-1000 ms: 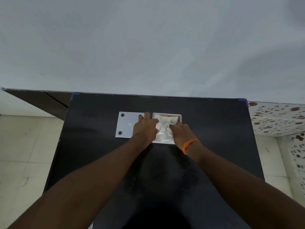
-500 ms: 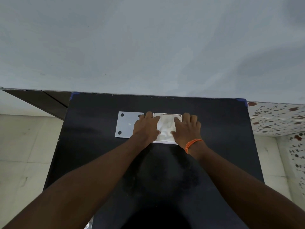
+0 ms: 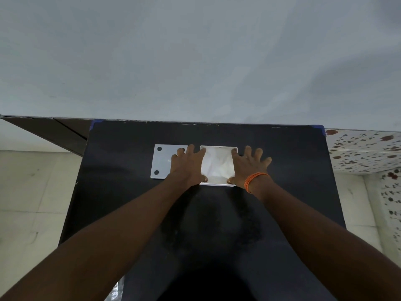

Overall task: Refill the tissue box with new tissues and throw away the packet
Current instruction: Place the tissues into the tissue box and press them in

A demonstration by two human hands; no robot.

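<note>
- The box (image 3: 218, 185) sits on the far half of the black bench (image 3: 282, 192), near its middle, open side up, with white tissues (image 3: 218, 165) filling it to about rim level.
- The box is close to square from above, so no clear long axis can be told. Its sides run parallel to the bench edges, and the opening faces straight up.
- The tissue surface is creased and uneven, not flat.
- The left hand (image 3: 187, 165) lies flat with fingers spread, palm down. It covers the left edge of the box and overlaps the lid (image 3: 161, 162). Its thumb touches the near left corner of the box.
- The right hand (image 3: 246, 164) is likewise flat and spread over the right edge of the box, thumb at the near right corner. Neither hand pinches anything.
- An orange band (image 3: 253, 180) circles the right wrist.
- The lid is a flat white plate with dark round dots at its corners. It lies on the bench touching, or just beside, the left side of the box.
- Step in hand, as judged: seating the tissues level in the box before closing.
- To do it well: press evenly from both sides toward the middle, smooth the creases, and keep every tissue edge inside the rim so the lid can seat.
- Hold the box steady against sliding on the smooth bench.
- The packet is not identifiable in view. Disposal appears not yet done.
</note>
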